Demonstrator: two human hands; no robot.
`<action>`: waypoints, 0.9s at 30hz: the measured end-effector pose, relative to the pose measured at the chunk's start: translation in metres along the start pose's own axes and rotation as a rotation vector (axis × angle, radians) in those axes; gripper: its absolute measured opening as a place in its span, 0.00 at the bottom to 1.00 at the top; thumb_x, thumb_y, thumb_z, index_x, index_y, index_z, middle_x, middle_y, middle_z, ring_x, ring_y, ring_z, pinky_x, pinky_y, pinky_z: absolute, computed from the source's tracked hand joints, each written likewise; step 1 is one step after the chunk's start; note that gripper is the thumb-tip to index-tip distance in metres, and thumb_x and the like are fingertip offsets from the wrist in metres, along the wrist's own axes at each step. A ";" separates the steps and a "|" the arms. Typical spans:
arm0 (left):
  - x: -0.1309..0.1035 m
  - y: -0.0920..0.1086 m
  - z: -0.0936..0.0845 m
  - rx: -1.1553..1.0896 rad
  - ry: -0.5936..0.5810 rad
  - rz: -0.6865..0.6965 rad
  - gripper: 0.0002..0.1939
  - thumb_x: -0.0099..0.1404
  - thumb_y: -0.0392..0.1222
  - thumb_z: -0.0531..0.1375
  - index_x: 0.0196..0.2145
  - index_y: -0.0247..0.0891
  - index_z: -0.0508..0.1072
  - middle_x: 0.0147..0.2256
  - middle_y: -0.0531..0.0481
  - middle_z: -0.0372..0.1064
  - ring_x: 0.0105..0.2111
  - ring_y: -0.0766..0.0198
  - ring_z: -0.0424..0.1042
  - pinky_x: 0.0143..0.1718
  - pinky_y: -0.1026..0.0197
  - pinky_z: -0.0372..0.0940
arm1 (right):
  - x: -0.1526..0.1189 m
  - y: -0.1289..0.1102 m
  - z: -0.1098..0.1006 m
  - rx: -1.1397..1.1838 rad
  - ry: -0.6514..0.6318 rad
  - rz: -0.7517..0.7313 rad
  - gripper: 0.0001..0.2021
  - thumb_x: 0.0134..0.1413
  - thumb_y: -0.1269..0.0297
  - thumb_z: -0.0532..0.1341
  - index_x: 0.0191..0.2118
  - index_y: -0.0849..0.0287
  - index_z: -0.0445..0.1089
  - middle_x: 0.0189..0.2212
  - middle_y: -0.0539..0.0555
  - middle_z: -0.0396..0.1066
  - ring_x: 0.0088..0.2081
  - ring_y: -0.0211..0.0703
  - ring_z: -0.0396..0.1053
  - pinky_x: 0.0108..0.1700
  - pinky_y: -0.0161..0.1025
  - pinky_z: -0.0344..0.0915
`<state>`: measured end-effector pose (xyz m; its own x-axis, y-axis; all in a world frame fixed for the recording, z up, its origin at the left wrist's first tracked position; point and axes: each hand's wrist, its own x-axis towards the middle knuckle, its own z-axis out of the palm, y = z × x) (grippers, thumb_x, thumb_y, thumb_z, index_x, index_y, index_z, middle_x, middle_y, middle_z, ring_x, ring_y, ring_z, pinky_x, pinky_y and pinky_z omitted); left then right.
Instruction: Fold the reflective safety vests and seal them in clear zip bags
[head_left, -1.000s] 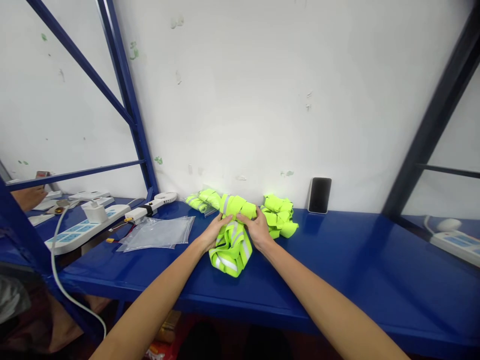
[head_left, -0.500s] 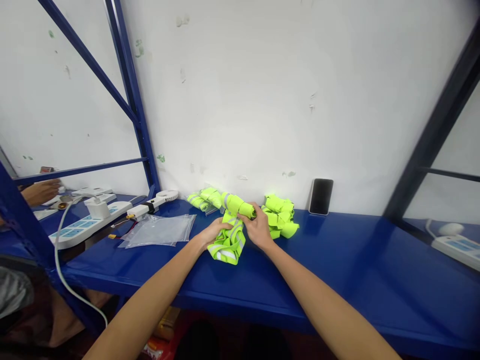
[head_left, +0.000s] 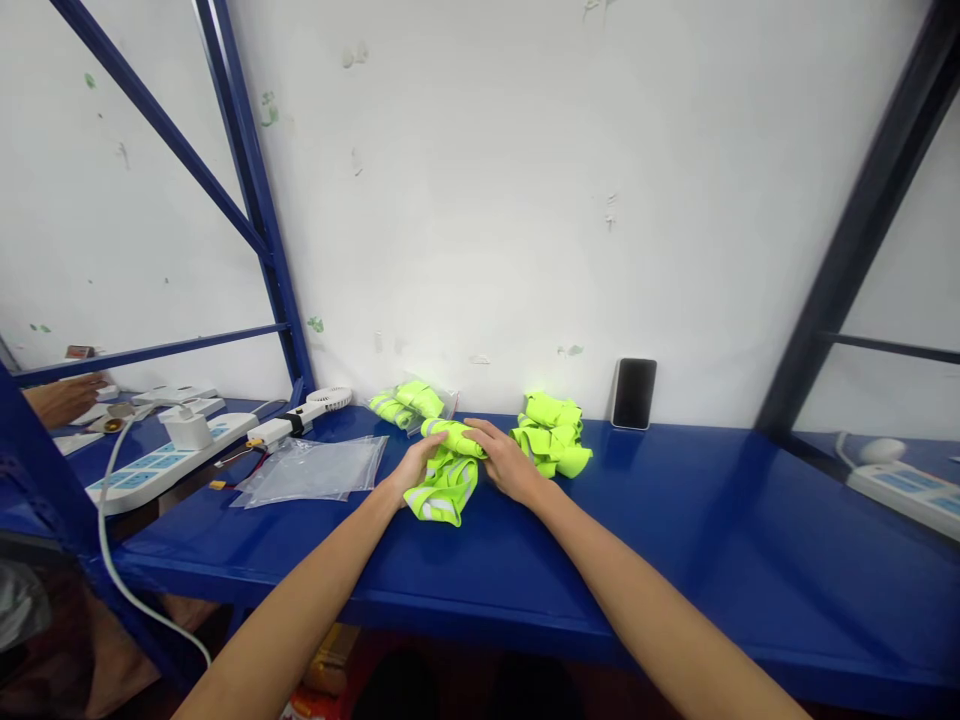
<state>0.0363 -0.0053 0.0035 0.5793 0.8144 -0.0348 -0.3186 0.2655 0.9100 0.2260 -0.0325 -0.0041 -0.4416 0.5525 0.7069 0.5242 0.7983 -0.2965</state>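
A neon-yellow reflective strap [head_left: 442, 490] with silvery stripes lies in loose folds on the blue table, its upper part wound into a roll. My left hand [head_left: 411, 472] is closed around the left side of the roll and the folds. On the roll's right end my right hand [head_left: 508, 462] rests with fingers curled over it. Just beyond my right hand sits a heap of similar yellow straps [head_left: 556, 440]. Behind the roll, a clear bag [head_left: 411, 402] holds more rolled yellow strap.
Flat clear plastic bags [head_left: 311, 470] lie left of my hands, near a white handheld fan [head_left: 328, 398] and a power strip [head_left: 176, 455]. A phone [head_left: 634, 393] leans on the wall. Blue frame posts stand at both sides. A co-worker's hand [head_left: 71, 398] shows far left.
The roll has come down and toward me, onto the loose folds. My right hand has shifted from pinching its end to lying over it; my left hand has moved up against it.
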 end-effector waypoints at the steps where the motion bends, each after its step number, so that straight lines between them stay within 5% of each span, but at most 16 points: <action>1: 0.000 0.000 0.001 -0.035 -0.009 -0.010 0.21 0.57 0.51 0.61 0.41 0.31 0.73 0.32 0.42 0.76 0.32 0.54 0.75 0.34 0.58 0.67 | 0.000 -0.003 -0.003 0.043 -0.008 0.010 0.33 0.44 0.85 0.48 0.57 0.55 0.62 0.62 0.59 0.54 0.61 0.47 0.56 0.59 0.49 0.57; 7: -0.002 0.002 -0.003 -0.023 0.025 -0.103 0.20 0.55 0.47 0.64 0.42 0.29 0.73 0.32 0.40 0.77 0.32 0.53 0.76 0.34 0.58 0.68 | -0.002 -0.024 -0.013 0.411 0.014 0.255 0.27 0.45 0.77 0.57 0.53 0.51 0.65 0.64 0.54 0.50 0.64 0.50 0.49 0.61 0.51 0.53; 11: -0.007 0.003 0.001 0.045 0.026 0.057 0.22 0.51 0.39 0.66 0.45 0.31 0.72 0.34 0.43 0.77 0.32 0.55 0.76 0.36 0.58 0.69 | 0.004 -0.028 0.001 0.907 0.231 0.626 0.31 0.49 0.64 0.62 0.60 0.47 0.56 0.57 0.56 0.62 0.54 0.50 0.66 0.49 0.48 0.67; 14: -0.009 0.000 0.004 0.106 -0.017 0.093 0.25 0.48 0.35 0.69 0.45 0.31 0.72 0.36 0.43 0.77 0.34 0.55 0.76 0.40 0.56 0.68 | 0.008 -0.030 0.009 1.169 0.269 0.797 0.33 0.43 0.63 0.66 0.58 0.51 0.59 0.47 0.56 0.72 0.44 0.49 0.73 0.43 0.47 0.70; 20: 0.000 -0.009 -0.004 0.217 -0.060 0.185 0.23 0.46 0.35 0.70 0.42 0.33 0.74 0.40 0.42 0.76 0.43 0.50 0.74 0.46 0.52 0.66 | 0.005 -0.030 0.006 1.269 0.164 0.839 0.23 0.32 0.69 0.72 0.41 0.61 0.70 0.35 0.56 0.77 0.37 0.50 0.75 0.42 0.46 0.70; 24: 0.004 -0.012 -0.005 0.271 -0.050 0.251 0.23 0.46 0.34 0.70 0.42 0.34 0.74 0.40 0.43 0.76 0.46 0.49 0.72 0.47 0.53 0.65 | 0.004 -0.029 0.010 1.258 0.229 0.800 0.24 0.29 0.70 0.73 0.40 0.61 0.70 0.34 0.56 0.77 0.38 0.52 0.75 0.42 0.47 0.71; 27: 0.004 -0.011 0.002 0.180 -0.058 0.177 0.24 0.46 0.33 0.68 0.44 0.33 0.73 0.41 0.42 0.76 0.46 0.49 0.72 0.48 0.53 0.64 | 0.007 -0.032 0.017 1.272 0.308 0.773 0.23 0.31 0.67 0.72 0.40 0.60 0.70 0.34 0.56 0.77 0.39 0.53 0.75 0.42 0.48 0.71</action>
<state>0.0435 -0.0063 -0.0059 0.5702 0.8076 0.1506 -0.2834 0.0213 0.9588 0.1934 -0.0501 -0.0003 -0.1120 0.9776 0.1783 -0.4799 0.1039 -0.8711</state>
